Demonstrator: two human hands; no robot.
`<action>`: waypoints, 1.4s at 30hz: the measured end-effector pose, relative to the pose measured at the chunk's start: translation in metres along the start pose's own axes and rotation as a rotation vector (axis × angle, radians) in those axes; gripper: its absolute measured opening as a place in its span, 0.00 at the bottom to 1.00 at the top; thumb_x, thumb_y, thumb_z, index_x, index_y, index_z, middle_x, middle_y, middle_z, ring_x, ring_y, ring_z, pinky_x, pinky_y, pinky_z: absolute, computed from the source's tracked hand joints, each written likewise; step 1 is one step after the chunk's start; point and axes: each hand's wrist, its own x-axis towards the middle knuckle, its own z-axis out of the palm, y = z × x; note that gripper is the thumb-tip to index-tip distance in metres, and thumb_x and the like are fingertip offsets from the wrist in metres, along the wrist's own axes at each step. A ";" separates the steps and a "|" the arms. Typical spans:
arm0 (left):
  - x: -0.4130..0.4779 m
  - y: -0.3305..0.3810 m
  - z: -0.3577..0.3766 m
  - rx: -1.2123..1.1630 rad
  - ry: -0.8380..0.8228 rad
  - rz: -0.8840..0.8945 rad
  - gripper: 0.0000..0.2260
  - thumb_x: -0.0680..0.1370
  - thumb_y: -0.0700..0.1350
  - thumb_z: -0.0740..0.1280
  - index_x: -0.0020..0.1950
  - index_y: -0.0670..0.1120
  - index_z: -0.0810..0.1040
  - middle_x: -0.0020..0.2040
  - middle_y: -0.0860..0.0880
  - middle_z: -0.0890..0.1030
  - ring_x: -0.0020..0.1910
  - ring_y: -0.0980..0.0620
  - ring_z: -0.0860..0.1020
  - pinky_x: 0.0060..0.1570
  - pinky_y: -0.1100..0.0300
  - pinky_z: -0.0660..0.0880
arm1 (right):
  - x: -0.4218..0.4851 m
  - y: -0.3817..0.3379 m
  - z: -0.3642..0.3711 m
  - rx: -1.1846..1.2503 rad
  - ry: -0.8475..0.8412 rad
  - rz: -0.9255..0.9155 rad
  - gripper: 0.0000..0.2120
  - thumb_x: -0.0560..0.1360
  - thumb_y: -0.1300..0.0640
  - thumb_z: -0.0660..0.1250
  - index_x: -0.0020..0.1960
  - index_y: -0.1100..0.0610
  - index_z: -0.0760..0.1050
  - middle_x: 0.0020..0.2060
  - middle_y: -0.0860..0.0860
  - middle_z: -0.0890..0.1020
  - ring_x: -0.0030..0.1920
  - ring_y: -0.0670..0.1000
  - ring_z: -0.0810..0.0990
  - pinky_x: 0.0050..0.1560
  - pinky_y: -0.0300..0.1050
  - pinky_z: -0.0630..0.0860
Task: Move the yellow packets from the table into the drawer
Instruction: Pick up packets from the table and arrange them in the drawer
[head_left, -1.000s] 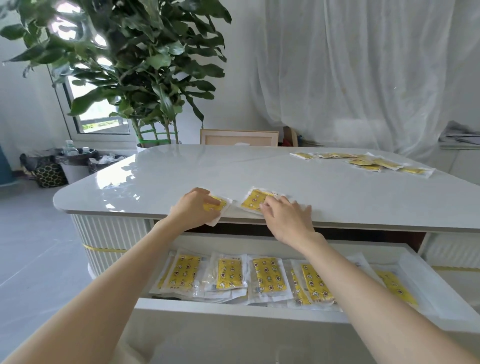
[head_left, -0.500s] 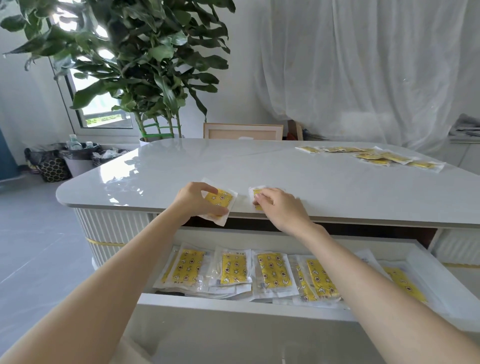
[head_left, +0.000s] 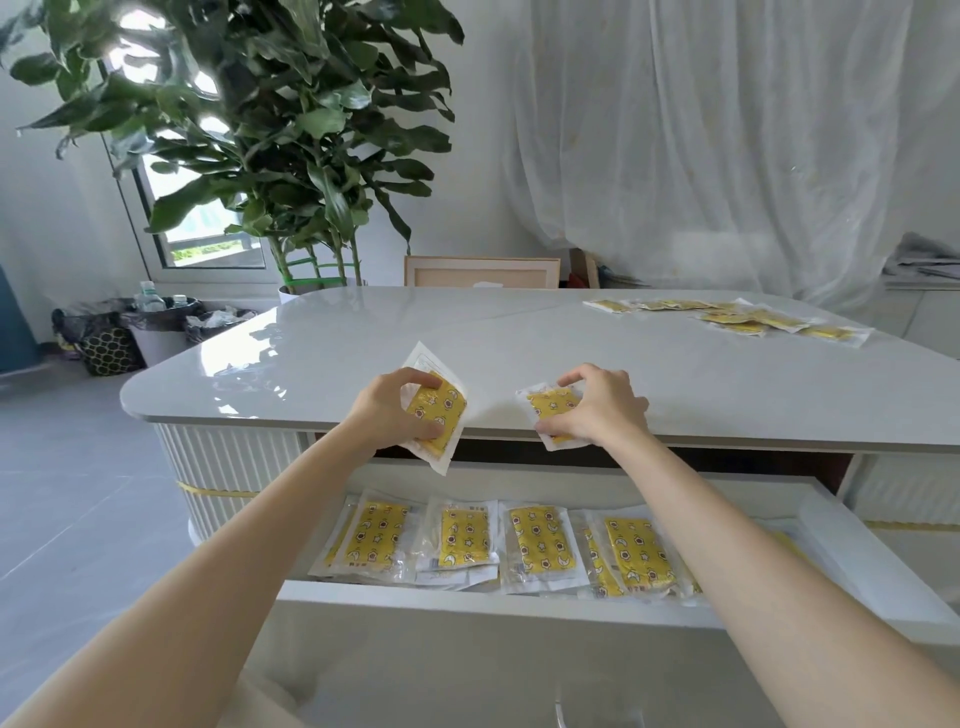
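Gleaming white table (head_left: 519, 343); sheer curtain (head_left: 727, 130) behind

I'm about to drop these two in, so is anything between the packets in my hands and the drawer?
Nothing visible. The left hand grips the left packet, the right hand the right packet, both at the table's front edge; the drawer stands open directly below. Stored packets lie flat inside it.
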 end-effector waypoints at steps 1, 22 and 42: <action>-0.002 0.000 -0.001 0.001 -0.008 0.002 0.21 0.69 0.38 0.75 0.59 0.53 0.77 0.64 0.49 0.70 0.56 0.46 0.76 0.51 0.54 0.79 | 0.001 0.001 -0.003 0.011 -0.004 0.007 0.33 0.62 0.48 0.80 0.62 0.47 0.71 0.62 0.54 0.69 0.61 0.58 0.72 0.46 0.45 0.69; -0.010 -0.043 0.002 0.589 -0.571 -0.168 0.20 0.72 0.37 0.71 0.60 0.55 0.79 0.63 0.51 0.71 0.62 0.47 0.73 0.60 0.57 0.74 | -0.034 0.011 0.014 0.197 -0.859 -0.041 0.12 0.70 0.67 0.74 0.49 0.52 0.79 0.49 0.52 0.81 0.47 0.53 0.83 0.52 0.52 0.81; -0.014 -0.007 0.096 0.533 -0.359 0.005 0.22 0.76 0.45 0.65 0.71 0.49 0.67 0.67 0.48 0.73 0.62 0.48 0.74 0.61 0.54 0.74 | -0.026 0.087 -0.010 0.345 -0.573 0.150 0.15 0.68 0.72 0.73 0.44 0.53 0.80 0.47 0.57 0.80 0.46 0.55 0.82 0.54 0.55 0.80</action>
